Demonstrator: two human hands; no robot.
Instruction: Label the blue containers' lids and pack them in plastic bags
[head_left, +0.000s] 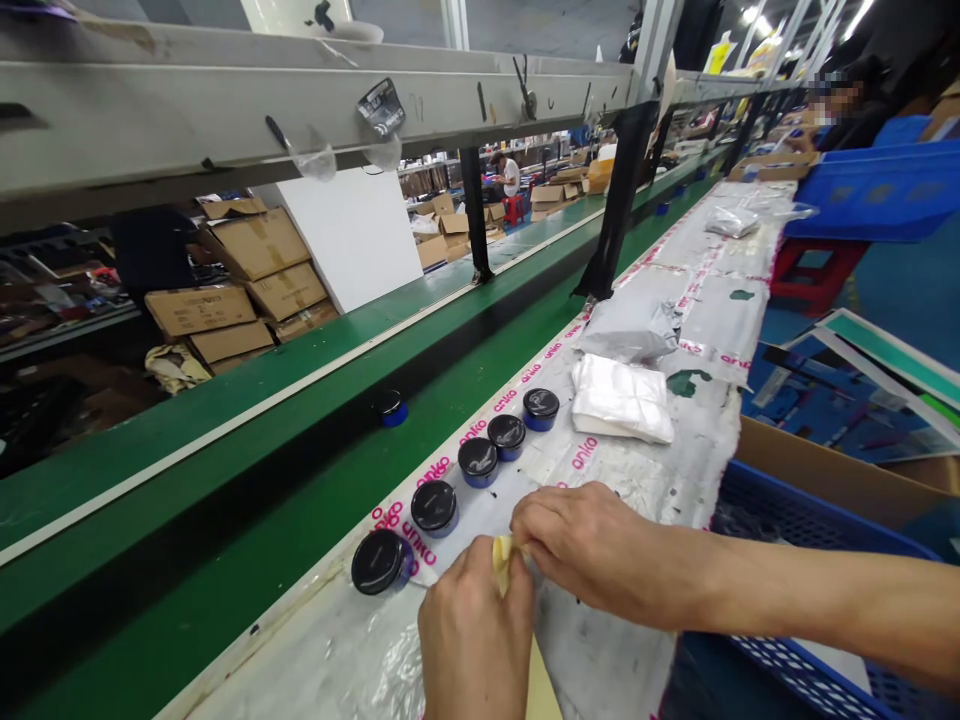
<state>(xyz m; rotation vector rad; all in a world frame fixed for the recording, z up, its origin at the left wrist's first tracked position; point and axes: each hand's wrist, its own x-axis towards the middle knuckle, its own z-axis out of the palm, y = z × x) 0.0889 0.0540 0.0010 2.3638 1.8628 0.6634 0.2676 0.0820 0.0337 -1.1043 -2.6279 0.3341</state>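
Over the plastic-covered bench, my left hand (476, 630) is closed in a pinch on a pale yellow sheet (541, 688), part of which hangs below the fingers. A small curled yellow end sticks up between thumb and forefinger. My right hand (592, 545) meets it from the right, fingers closed at that same yellow end; the fingertips are partly hidden. Several round blue jars with black lids (435, 508) stand in a slanting row just beyond my hands. The nearest jar (381, 562) is left of my left hand.
A stack of folded white sheets (622, 398) and a clear plastic bag (631, 325) lie farther up the bench. Another jar (392, 408) sits on the green conveyor belt (315, 500). Blue crates (885, 185) and a blue basket (817, 510) stand right. A metal beam (300, 110) crosses above.
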